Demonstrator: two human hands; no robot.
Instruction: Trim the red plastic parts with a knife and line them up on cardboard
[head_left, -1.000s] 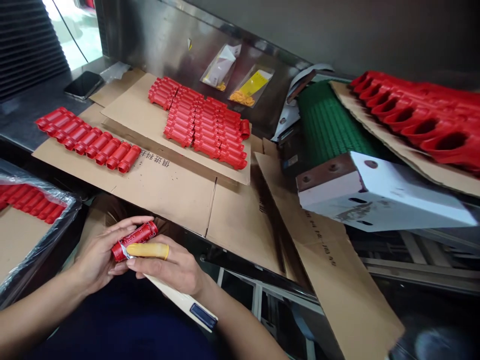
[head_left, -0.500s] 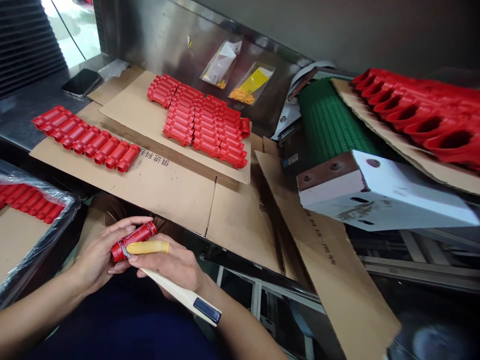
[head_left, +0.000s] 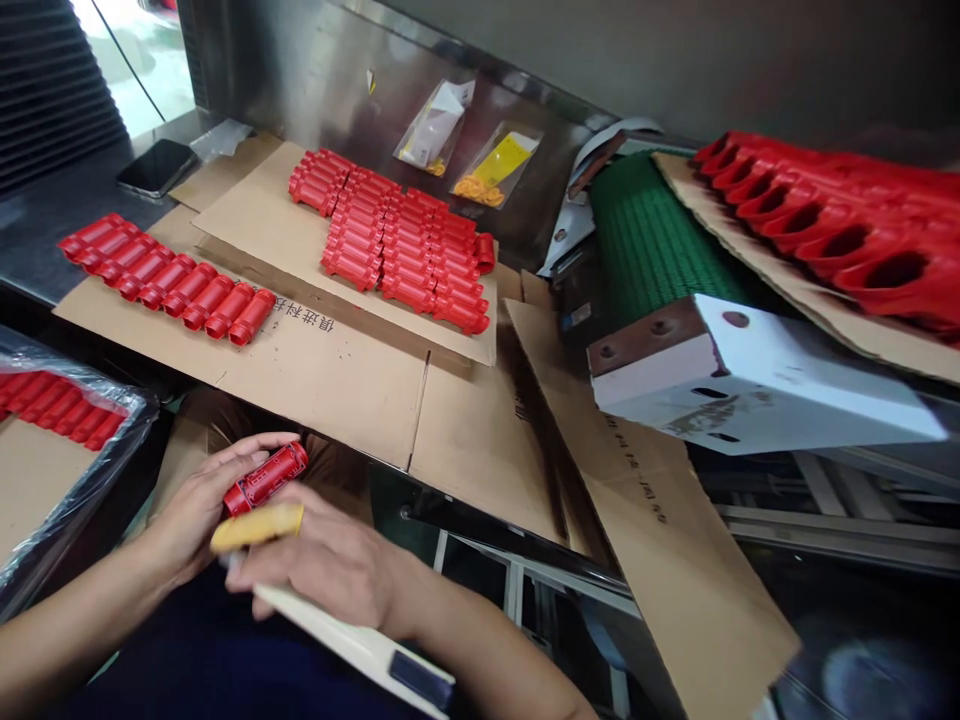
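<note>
The red tube (head_left: 264,482) marked with pale lines lies along the fingers of the left hand (head_left: 187,515), which is curled round it, one finger stretched along its far side; the tube sits at the fingertip end of that hand, slanting so that its farther end points up and to the right, above the person's lap and just off the near edge of the cardboard-covered table (head_left: 337,385). The right hand (head_left: 330,565) is just beside the tube's lower end, on the near side — it pinches a cream-handled tool (head_left: 337,640) between thumb and index finger, the other fingers bent in behind. A yellow finger cot (head_left: 255,527) covers the index finger, overlapping the tube's lower end in view; the blur hides the tool's tip, and I cannot tell whether it touches the tube. Beyond the hands, a row of red tubes (head_left: 169,278) rests on the cardboard — well apart from both hands
</note>
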